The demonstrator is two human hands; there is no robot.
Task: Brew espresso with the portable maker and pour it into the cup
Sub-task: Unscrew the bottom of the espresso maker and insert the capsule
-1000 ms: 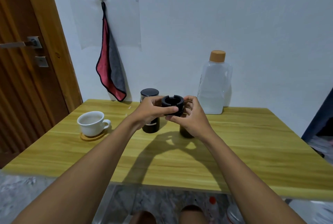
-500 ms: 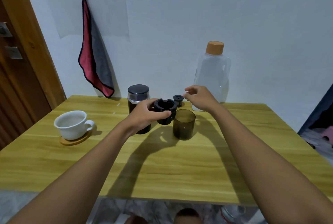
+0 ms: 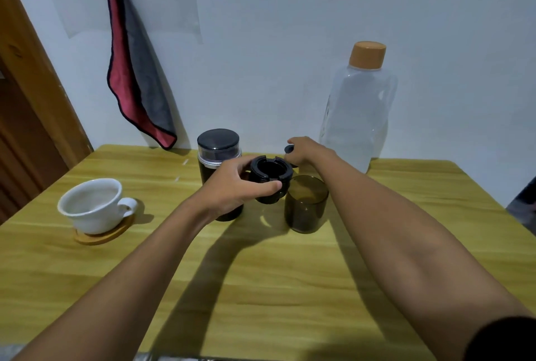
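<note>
**Item 1. Left hand [image 3: 232,189].** Grasps the black ring part [image 3: 271,176] of the maker, thumb along the near rim and fingers round the far side. The part is clear of the desk [image 3: 261,288], its open, notched mouth facing up.

**Item 2. Right hand [image 3: 307,151].** Reaches beyond the left hand toward the wall, fingers bent over a small black piece [image 3: 289,148] at their tips. Cannot tell whether it grips the piece or only touches it.

**Item 3. Maker body [image 3: 219,157].** Dark cylinder with a clear band and a lid, upright on the desk, just behind the left hand and partly hidden by it.

**Item 4. Tinted tumbler [image 3: 306,204].** Upright just to the right of the left hand and under the right forearm.

**Item 5. White cup [image 3: 92,205].** On a wooden coaster [image 3: 104,235], well to the left of the left hand. It appears empty.

**Item 6. Water bottle [image 3: 359,116].** Capped, beyond the right hand and against the wall.

**Handling note (judgement).** The step looks like early assembly, sorting the maker's parts. Keep the ring part level and mouth-up so its notches stay readable for seating. Set the small piece down gently where it cannot roll. Lift the right forearm on the way back, since the tumbler stands directly beneath it and could tip.
</note>
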